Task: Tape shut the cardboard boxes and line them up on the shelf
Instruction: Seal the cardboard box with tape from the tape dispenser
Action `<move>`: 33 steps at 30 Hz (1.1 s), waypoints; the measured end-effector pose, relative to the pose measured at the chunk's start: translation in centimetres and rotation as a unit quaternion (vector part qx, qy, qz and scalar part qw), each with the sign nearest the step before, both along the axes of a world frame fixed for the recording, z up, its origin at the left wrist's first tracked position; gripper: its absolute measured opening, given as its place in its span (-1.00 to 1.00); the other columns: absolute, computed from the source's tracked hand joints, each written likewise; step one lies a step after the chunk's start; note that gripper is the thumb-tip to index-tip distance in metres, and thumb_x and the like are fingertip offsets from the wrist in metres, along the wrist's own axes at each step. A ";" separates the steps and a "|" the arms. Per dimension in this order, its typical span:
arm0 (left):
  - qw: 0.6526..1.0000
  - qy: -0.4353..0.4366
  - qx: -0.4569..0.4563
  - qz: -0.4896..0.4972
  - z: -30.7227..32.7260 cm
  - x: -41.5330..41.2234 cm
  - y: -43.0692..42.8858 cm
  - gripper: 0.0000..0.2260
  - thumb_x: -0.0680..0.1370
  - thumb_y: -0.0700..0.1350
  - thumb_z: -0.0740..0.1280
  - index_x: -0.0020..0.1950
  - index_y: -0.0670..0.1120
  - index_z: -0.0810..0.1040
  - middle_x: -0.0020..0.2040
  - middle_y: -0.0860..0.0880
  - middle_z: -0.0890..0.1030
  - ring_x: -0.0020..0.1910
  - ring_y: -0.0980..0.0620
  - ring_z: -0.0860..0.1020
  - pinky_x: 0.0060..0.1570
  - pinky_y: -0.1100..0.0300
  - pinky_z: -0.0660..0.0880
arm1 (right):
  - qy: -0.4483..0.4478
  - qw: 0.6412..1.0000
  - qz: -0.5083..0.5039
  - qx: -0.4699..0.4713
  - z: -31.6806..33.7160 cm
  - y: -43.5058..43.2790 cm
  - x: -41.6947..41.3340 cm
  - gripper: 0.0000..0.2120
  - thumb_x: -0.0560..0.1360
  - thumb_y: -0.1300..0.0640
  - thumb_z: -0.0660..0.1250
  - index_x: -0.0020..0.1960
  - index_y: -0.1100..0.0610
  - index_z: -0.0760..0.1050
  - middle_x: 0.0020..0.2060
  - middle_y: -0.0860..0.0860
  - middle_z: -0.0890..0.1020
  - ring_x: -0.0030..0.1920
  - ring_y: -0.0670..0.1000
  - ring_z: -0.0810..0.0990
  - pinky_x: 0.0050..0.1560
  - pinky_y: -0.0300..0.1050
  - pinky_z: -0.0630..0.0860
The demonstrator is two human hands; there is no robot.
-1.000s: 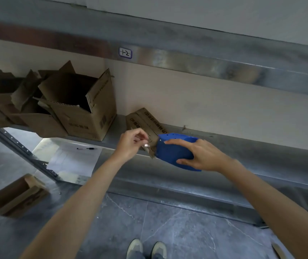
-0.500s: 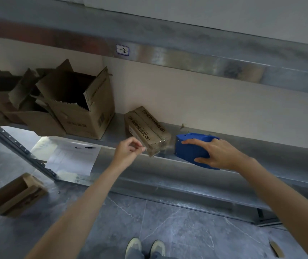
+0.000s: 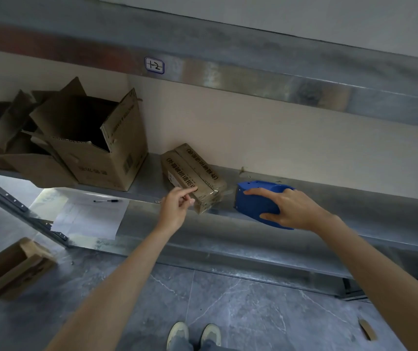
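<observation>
The left hand [image 3: 177, 210] reaches out pointing one finger, the right hand [image 3: 292, 211] spreads wide, fingers gripping

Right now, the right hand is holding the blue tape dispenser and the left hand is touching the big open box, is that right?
Not quite. In the head view the left hand touches the small closed box with its index finger, not the big open box farther left. The right hand holds the blue tape dispenser, as you said.
</observation>
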State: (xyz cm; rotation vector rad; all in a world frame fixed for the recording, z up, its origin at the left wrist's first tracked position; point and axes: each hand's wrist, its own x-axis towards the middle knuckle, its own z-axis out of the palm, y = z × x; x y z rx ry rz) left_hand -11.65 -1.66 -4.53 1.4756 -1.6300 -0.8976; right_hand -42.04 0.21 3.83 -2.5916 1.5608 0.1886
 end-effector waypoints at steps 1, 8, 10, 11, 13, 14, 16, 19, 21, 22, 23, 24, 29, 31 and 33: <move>1.000 -0.001 -0.006 0.002 -0.2 -0.1 -0.1 -0.65 0.53 -0.32 0.40 0.30 -0.12 0.58 -0.14 0.04 0.49 -0.21 0.14 0.49 -0.11 0.45 0.47 | -0.001 1.000 -0.001 -0.001 -0.1 0.0 0.0 -0.40 0.57 -0.14 0.25 0.49 -0.32 0.01 0.08 -0.08 0.62 -0.31 -0.11 0.43 -0.26 -0.24 0.44; 0.998 0.017 -0.050 0.023 -1.4 -0.6 0.0 -0.73 0.51 -0.36 0.40 0.20 -0.22 0.62 -0.03 0.00 0.53 -0.13 0.17 0.54 -0.05 0.47 0.47 | -0.005 1.000 -0.011 -0.021 -0.7 0.0 0.1 -0.41 0.56 -0.12 0.26 0.50 -0.31 0.05 -0.02 -0.08 0.65 -0.39 -0.08 0.41 -0.32 -0.20 0.36; 0.998 0.018 -0.058 0.026 -1.7 -0.5 -0.1 -0.73 0.51 -0.36 0.41 0.19 -0.21 0.63 0.05 -0.04 0.51 -0.13 0.25 0.54 -0.03 0.47 0.47 | 0.001 1.000 -0.015 -0.018 -0.9 -0.1 0.2 -0.41 0.57 -0.13 0.24 0.50 -0.31 0.04 -0.01 -0.08 0.65 -0.37 -0.06 0.45 -0.31 -0.19 0.40; 0.998 0.019 -0.061 0.025 -1.8 -0.4 -0.1 -0.73 0.50 -0.36 0.41 0.19 -0.21 0.62 0.08 -0.06 0.49 -0.12 0.27 0.54 -0.02 0.47 0.48 | 0.004 1.000 -0.018 -0.015 -1.0 -0.1 0.2 -0.40 0.57 -0.13 0.24 0.50 -0.31 0.03 0.00 -0.08 0.65 -0.36 -0.05 0.47 -0.30 -0.18 0.42; 0.998 0.020 -0.063 0.023 -1.9 -0.3 -0.1 -0.71 0.50 -0.37 0.42 0.21 -0.22 0.62 0.12 -0.08 0.46 -0.11 0.23 0.54 -0.01 0.47 0.48 | 0.002 1.000 -0.022 -0.009 -1.1 -0.2 0.4 -0.40 0.57 -0.13 0.24 0.50 -0.31 0.02 -0.02 -0.08 0.66 -0.38 -0.06 0.46 -0.33 -0.19 0.40; 0.998 0.020 -0.063 0.022 -2.0 -0.3 -0.1 -0.71 0.50 -0.37 0.42 0.21 -0.22 0.62 0.14 -0.08 0.45 -0.11 0.19 0.55 -0.01 0.48 0.48 | 0.000 1.000 -0.023 -0.009 -1.2 -0.2 0.5 -0.40 0.57 -0.13 0.24 0.51 -0.30 0.03 -0.04 -0.08 0.66 -0.40 -0.08 0.43 -0.36 -0.20 0.35; 0.997 0.021 -0.063 0.025 -2.1 -0.4 0.0 -0.70 0.49 -0.38 0.42 0.22 -0.23 0.61 0.17 -0.09 0.43 -0.11 0.13 0.55 0.01 0.47 0.48 | -0.007 1.000 -0.023 -0.014 -1.3 -0.3 0.6 -0.39 0.56 -0.11 0.26 0.51 -0.29 0.05 -0.07 -0.07 0.66 -0.46 -0.15 0.34 -0.41 -0.25 0.25; 0.997 0.018 -0.064 0.029 -2.3 -0.4 0.1 -0.68 0.48 -0.38 0.43 0.22 -0.23 0.61 0.21 -0.12 0.40 -0.12 0.10 0.56 0.02 0.45 0.50 | -0.009 1.000 -0.025 -0.011 -1.4 -0.3 0.6 -0.39 0.56 -0.12 0.26 0.52 -0.28 0.05 -0.04 -0.08 0.66 -0.45 -0.13 0.36 -0.41 -0.25 0.27; 0.997 0.012 -0.075 0.028 -2.5 -0.4 0.0 -0.70 0.47 -0.38 0.44 0.20 -0.23 0.62 0.23 -0.11 0.39 -0.11 0.09 0.57 0.03 0.42 0.51 | -0.005 1.000 -0.027 -0.005 -1.4 -0.3 0.6 -0.39 0.57 -0.13 0.24 0.52 -0.29 0.01 -0.04 -0.07 0.67 -0.41 -0.07 0.42 -0.37 -0.19 0.36; 0.996 0.009 -0.081 0.027 -2.6 -0.5 0.0 -0.71 0.47 -0.38 0.44 0.18 -0.23 0.63 0.24 -0.11 0.39 -0.12 0.08 0.58 0.03 0.40 0.52 | -0.005 1.000 -0.029 -0.005 -1.5 -0.4 0.6 -0.39 0.57 -0.13 0.24 0.52 -0.29 0.01 -0.05 -0.06 0.67 -0.40 -0.06 0.44 -0.35 -0.17 0.39; 0.996 0.008 -0.087 0.026 -2.7 -0.4 0.0 -0.72 0.47 -0.38 0.45 0.17 -0.22 0.64 0.25 -0.10 0.38 -0.12 0.09 0.58 0.03 0.39 0.52 | -0.004 0.999 -0.031 -0.006 -1.4 -0.4 0.7 -0.39 0.57 -0.13 0.23 0.52 -0.29 0.01 -0.05 -0.05 0.67 -0.39 -0.05 0.45 -0.35 -0.16 0.41; 0.996 0.006 -0.091 0.025 -2.8 -0.4 -0.1 -0.73 0.47 -0.38 0.45 0.15 -0.22 0.64 0.25 -0.10 0.38 -0.14 0.09 0.59 0.03 0.38 0.52 | -0.003 0.999 -0.032 -0.007 -1.4 -0.4 0.7 -0.39 0.57 -0.13 0.23 0.52 -0.29 0.00 -0.05 -0.05 0.67 -0.38 -0.04 0.47 -0.34 -0.16 0.44; 0.995 0.007 -0.097 0.020 -3.1 -0.4 -0.3 -0.72 0.44 -0.38 0.47 0.11 -0.18 0.64 0.28 -0.06 0.38 -0.18 0.15 0.59 -0.02 0.39 0.53 | -0.007 0.999 -0.036 -0.008 -1.5 -0.3 1.1 -0.39 0.58 -0.13 0.23 0.52 -0.29 -0.01 -0.03 -0.04 0.67 -0.35 -0.02 0.53 -0.30 -0.12 0.52; 0.995 0.006 -0.099 0.027 -3.2 -0.6 -0.4 -0.73 0.41 -0.37 0.49 0.07 -0.16 0.64 0.27 -0.04 0.40 -0.20 0.14 0.60 -0.05 0.43 0.51 | -0.008 0.999 -0.036 -0.011 -1.5 -0.2 1.2 -0.38 0.58 -0.12 0.23 0.52 -0.28 -0.01 -0.03 -0.04 0.67 -0.34 -0.02 0.54 -0.32 -0.15 0.49; 0.994 0.002 -0.103 0.034 -3.3 -0.9 -0.5 -0.74 0.39 -0.37 0.50 0.02 -0.15 0.63 0.27 -0.05 0.41 -0.21 0.10 0.61 -0.07 0.43 0.51 | -0.011 0.999 -0.038 -0.014 -1.4 -0.3 1.2 -0.38 0.58 -0.12 0.24 0.52 -0.27 0.00 -0.04 -0.04 0.67 -0.35 -0.03 0.53 -0.34 -0.19 0.44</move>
